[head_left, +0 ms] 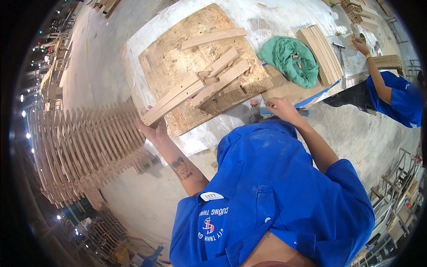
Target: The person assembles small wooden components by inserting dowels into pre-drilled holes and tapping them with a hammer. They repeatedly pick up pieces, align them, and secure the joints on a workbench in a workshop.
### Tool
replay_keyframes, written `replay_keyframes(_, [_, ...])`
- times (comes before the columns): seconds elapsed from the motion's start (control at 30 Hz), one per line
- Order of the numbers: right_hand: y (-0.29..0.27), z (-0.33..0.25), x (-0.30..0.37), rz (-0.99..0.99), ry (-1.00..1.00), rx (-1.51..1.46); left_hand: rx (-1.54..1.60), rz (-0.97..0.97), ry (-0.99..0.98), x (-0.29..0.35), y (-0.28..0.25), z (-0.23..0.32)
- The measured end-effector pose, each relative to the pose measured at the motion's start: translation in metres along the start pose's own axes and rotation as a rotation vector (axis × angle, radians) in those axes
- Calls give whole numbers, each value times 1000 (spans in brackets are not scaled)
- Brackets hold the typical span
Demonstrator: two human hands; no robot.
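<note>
Left hand (155,132) had its fingers curled round the near end of a wooden slat (173,103), which lay across a scuffed plywood board (162,60), end at its left edge. Right hand (284,110) was half curled near a red-capped bottle (255,114), couldn't tell if it pinched anything. Green plastic bag (276,50) sat beyond, beside stacked wooden boards (321,55).

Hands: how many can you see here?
3: left hand on a wooden bar, right hand near a dark bottle, and a co-worker's hand at upper right. The co-worker's other hand may be hidden.
</note>
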State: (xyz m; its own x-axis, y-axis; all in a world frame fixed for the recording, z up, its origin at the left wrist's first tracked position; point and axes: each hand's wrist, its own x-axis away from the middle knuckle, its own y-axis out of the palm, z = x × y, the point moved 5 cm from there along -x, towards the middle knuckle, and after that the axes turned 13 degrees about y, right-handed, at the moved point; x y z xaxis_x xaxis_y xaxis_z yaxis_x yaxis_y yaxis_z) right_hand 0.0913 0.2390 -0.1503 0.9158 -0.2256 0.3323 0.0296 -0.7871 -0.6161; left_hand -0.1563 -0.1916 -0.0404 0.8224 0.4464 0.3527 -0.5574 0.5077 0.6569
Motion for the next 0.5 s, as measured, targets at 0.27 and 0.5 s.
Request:
replay_keyframes(0.27, [-44,-120,-6,-3,37,-730,3,-90,-73,13,12,-9])
replay_keyframes(0.5, [-64,-174,-1,-319,18,-853,-81,-150,-70,31,26,-17])
